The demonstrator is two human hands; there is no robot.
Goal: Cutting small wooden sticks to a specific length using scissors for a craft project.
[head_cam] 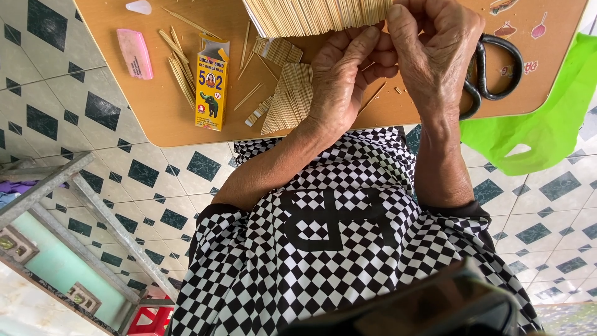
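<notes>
- The left hand (341,81) is seen curled, its fingers bent upward and pinched against the lower edge of a mat of thin bamboo sticks (317,15); the palm rests over the worktop (155,118).
- The right hand (432,46) is closed into a loose fist, its fingertips meeting those of the left hand at the mat's edge. Whether a single stick is held between them cannot be told.
- The mat lies at the far edge of the worktop, partly cut off by the frame. Its sticks are set side by side in one tight row, so part of the assembly looks done.
- Just beside the left hand, smaller joined panels of sticks (289,96) are laid flat, seemingly finished pieces.
- Further left, loose sticks (180,65) are scattered, apparently not yet used, near a yellow glue box (211,84) and a pink comb-like object (135,54).
- Black scissors (491,68) are placed to the right of the right hand.
- A green plastic bag (541,118) is seen on the tiled floor (68,68).
</notes>
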